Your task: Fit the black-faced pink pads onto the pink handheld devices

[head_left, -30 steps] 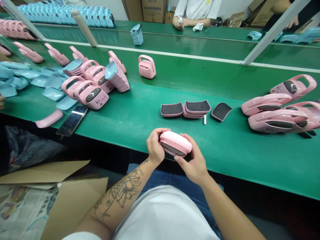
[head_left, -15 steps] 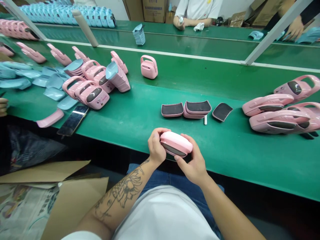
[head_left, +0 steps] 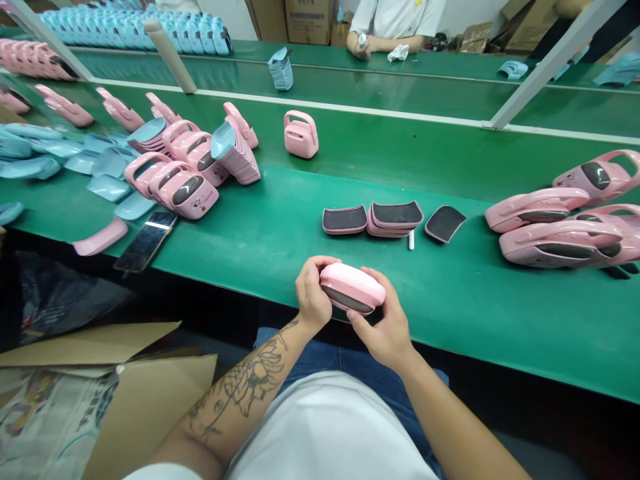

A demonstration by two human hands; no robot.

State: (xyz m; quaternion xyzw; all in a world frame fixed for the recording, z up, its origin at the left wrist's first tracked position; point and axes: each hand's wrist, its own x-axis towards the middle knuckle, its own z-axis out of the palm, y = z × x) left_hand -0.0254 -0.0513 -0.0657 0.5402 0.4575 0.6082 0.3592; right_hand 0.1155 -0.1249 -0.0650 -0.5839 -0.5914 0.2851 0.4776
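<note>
Lower left: open cardboard box (head_left: 155,400) holds printed sheeting (head_left: 45,420). Centre: left hand (head_left: 314,293) grip holds left end of glossy, rounded pink casing (head_left: 356,280), dark panel (head_left: 345,300) nearside, over tabletop (head_left: 465,300) edge; right hand (head_left: 387,327) grip holds right end.

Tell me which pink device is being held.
The pink device between the left hand and right hand; no visible hand touches the others.
</note>
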